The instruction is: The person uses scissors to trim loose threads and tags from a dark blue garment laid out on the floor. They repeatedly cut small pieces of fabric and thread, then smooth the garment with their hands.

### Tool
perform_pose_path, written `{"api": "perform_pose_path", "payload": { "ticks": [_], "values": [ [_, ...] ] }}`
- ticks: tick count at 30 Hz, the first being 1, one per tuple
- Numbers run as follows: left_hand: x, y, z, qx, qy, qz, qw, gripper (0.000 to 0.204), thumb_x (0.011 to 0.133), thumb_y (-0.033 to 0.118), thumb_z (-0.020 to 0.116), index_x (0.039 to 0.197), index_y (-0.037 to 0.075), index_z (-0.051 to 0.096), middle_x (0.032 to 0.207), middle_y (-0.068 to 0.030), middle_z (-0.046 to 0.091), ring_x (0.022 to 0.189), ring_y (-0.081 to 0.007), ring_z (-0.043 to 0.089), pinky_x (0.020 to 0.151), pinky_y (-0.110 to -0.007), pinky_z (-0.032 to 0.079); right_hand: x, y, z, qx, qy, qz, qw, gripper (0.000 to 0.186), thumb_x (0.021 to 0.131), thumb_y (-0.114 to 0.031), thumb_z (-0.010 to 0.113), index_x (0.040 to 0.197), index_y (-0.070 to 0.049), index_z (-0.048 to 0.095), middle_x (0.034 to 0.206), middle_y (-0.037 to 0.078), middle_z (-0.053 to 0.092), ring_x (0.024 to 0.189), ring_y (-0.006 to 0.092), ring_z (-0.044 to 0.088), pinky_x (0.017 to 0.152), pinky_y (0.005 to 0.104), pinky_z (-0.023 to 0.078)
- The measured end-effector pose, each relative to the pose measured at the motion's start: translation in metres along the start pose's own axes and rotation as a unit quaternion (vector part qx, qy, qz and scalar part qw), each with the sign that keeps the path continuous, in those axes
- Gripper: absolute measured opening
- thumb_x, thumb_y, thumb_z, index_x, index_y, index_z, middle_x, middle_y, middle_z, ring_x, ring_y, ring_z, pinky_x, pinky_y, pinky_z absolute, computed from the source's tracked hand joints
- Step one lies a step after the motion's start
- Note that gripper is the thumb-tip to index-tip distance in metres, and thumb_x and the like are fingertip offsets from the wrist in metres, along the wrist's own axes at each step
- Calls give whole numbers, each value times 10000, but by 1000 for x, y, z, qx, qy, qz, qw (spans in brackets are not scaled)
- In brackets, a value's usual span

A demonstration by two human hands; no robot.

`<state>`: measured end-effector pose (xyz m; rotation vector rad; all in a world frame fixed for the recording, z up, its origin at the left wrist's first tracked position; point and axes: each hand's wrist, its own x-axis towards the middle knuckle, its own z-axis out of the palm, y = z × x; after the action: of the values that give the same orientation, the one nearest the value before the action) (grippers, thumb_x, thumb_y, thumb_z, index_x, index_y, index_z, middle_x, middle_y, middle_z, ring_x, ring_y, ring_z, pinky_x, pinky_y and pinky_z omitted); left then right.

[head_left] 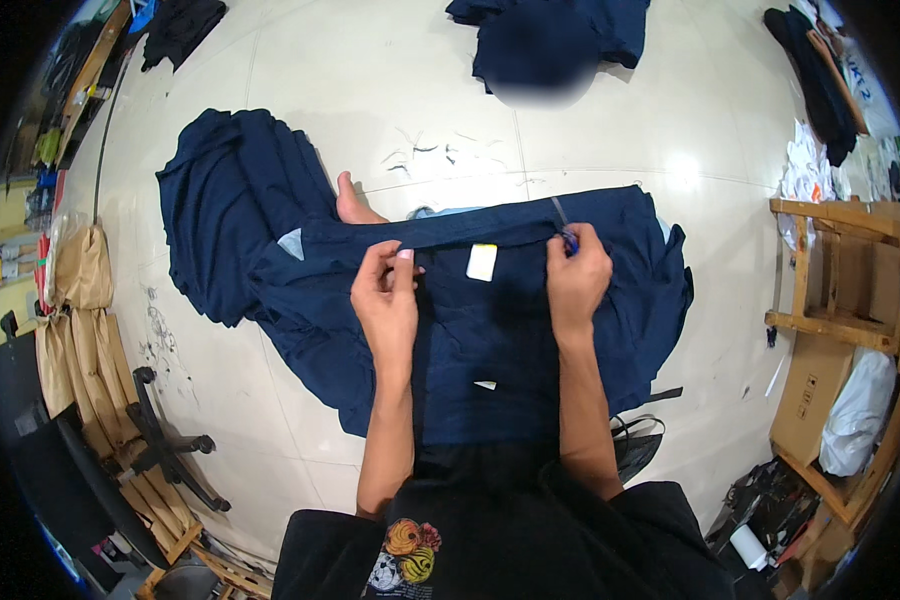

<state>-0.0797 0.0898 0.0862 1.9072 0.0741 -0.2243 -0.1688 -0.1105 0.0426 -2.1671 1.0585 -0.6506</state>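
A navy garment point(490, 340) lies spread across my lap, with a folded band point(450, 228) along its far edge. My left hand point(388, 290) pinches the cloth just below that band. In the closed fingers of my right hand point(580, 275) is a small blue-handled tool point(570, 241); its thin metal shaft points up across the band. The fingers hide most of its handle, so its exact kind is unclear. Between my hands a white and yellow label point(482, 262) sits on the garment. A small pale triangular patch point(291, 244) shows near the left end.
Bunched navy cloth point(235, 200) lies on the tiled floor at the left. A bare foot point(356, 203) shows beyond the band. More navy clothing point(540, 45) is at the far side. An office chair point(170, 440) stands left; a wooden frame point(835, 325) and cardboard box point(812, 395) stand right.
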Motion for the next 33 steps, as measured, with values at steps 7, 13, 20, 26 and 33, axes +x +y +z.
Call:
{"api": "perform_pose_path", "payload": {
  "ticks": [7,13,20,26,33],
  "values": [
    [24,-10,-30,-500,-107,-340,790,333,1039,167,541,1320,5,615,1285,-163,689,1221,-302,656,1103,-510,480,24,46,-55,542,-326,432,643,109,909,-150,801,942,-117,702,720,-78,596,486,74,457,550,277,399],
    [21,-4,-31,-413,-49,-359,835,317,956,199,617,1231,46,653,1284,-97,688,1285,-317,592,1192,-631,270,19,48,-44,582,-194,475,630,145,910,-182,809,932,-185,665,685,-99,486,450,70,367,559,259,334],
    [16,-2,-18,-419,-44,-309,853,501,975,74,532,1461,-47,493,1399,-177,614,1297,-289,613,1152,-455,477,25,30,-53,605,-176,395,668,139,930,-179,783,926,-133,652,684,-74,452,457,78,342,505,270,291],
    [22,-12,-19,-480,-99,-263,831,593,990,105,531,1544,-45,383,1517,-176,527,1378,-299,551,1182,-477,435,34,5,-81,567,-234,482,625,87,922,-128,745,970,-109,675,716,-76,525,409,81,318,456,248,287],
    [21,1,-23,-405,-25,-342,847,433,979,223,575,1372,43,583,1445,-88,592,1397,-298,504,1233,-601,118,24,47,-66,583,-240,520,577,106,867,-192,750,890,-174,647,796,-58,697,379,87,313,434,258,322]
  ]
}}
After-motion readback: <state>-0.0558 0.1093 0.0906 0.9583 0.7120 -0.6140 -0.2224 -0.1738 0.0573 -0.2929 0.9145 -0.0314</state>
